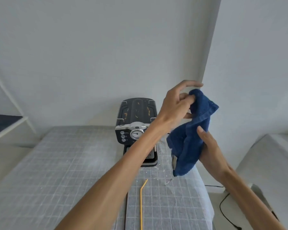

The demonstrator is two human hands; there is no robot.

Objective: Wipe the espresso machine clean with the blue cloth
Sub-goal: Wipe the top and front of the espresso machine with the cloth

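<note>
A black and chrome espresso machine (135,117) stands at the back of the table, with orange crumbs on its top and a round gauge on its front. The blue cloth (189,141) hangs in the air to the right of the machine, held between both hands. My left hand (177,103) pinches the cloth's upper corner, its forearm crossing in front of the machine's right side. My right hand (206,141) grips the cloth lower down from behind, thumb on the fabric.
The table (65,163) wears a grey grid-patterned cover with white specks near the machine. A bent yellow straw (141,201) lies near the front. A white shelf (8,123) stands at left, a white covered surface (269,156) and a black cable (223,209) at right.
</note>
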